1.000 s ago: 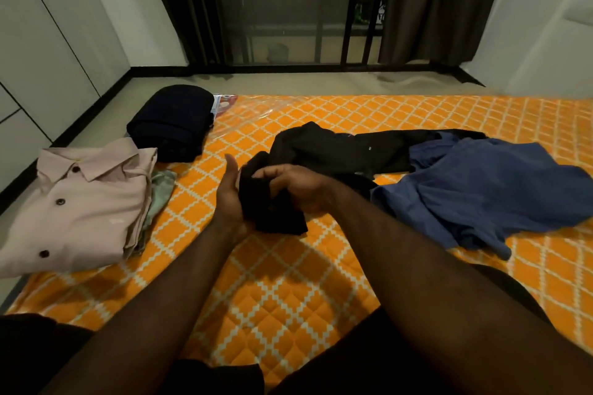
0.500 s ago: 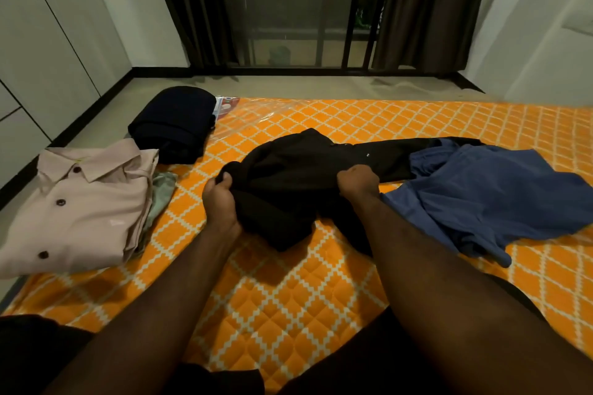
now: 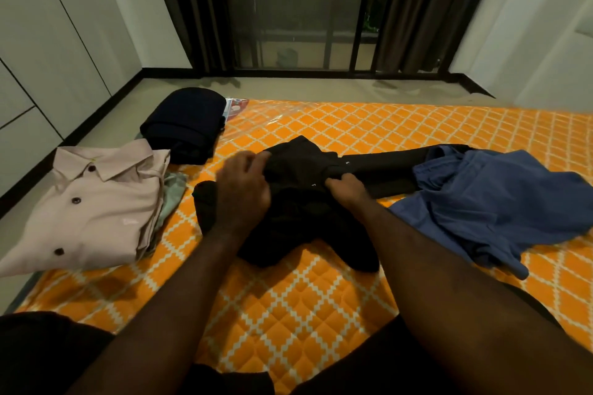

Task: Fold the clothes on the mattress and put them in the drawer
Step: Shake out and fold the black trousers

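Orange mattress (image 3: 321,314): black garment (image 3: 298,212); folded shirt (image 3: 96,208), 9 o'clock.
Left hand (image 3: 244,192), right hand (image 3: 345,189) pinch garment, likely to spread it.

Crumpled black garment (image 3: 298,218), perhaps trousers, lies on the orange mattress (image 3: 288,314) between folded pink shirt (image 3: 90,208) and rumpled blue garment (image 3: 497,202).

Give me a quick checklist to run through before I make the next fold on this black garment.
1. Right hand grips the black garment: ok.
2. Left hand holds it: ok, fingers curl at its far edge, though blurred.
3. Garment spread flat: not ok, it is bunched and creased.
4. Garment free of other clothes: not ok, the blue garment overlaps its long right end.
5. Bare mattress in front for folding: ok.
6. Drawer ready: cannot tell, none is plainly in view.
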{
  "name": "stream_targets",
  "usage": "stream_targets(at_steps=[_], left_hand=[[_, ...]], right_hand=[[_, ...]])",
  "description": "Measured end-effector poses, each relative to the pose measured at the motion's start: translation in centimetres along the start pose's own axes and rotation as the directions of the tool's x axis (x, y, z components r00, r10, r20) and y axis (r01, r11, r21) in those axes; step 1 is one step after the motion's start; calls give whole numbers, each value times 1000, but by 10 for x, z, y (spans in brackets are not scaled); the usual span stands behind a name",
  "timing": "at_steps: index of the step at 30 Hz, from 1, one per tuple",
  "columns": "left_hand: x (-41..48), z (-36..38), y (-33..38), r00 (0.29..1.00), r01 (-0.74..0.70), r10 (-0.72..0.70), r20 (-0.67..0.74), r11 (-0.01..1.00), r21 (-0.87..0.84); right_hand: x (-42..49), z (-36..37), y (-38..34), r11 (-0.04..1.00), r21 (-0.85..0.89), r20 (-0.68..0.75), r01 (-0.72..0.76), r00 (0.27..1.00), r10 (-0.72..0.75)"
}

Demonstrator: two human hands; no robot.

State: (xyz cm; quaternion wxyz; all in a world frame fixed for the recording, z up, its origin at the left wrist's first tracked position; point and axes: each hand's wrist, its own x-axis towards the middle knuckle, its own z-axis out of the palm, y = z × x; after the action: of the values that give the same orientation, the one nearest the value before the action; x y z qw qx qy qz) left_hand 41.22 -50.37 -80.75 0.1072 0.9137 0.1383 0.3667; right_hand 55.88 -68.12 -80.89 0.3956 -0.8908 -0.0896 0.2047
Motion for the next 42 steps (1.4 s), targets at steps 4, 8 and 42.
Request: stream_targets(at_steps=[4, 8, 42], left_hand=[[-13, 10, 32, 974, -130, 153, 164, 981, -142], [-20, 15, 27, 998, 63, -55, 40, 972, -228], [-25, 18, -20, 883, 451, -424, 201, 651, -611]], right_hand=[[-6, 9, -24, 968, 138, 24, 212, 976, -217], [-24, 21, -52, 866, 448, 181, 220, 927, -329], [-49, 68, -47, 750, -431, -50, 501, 817, -574]])
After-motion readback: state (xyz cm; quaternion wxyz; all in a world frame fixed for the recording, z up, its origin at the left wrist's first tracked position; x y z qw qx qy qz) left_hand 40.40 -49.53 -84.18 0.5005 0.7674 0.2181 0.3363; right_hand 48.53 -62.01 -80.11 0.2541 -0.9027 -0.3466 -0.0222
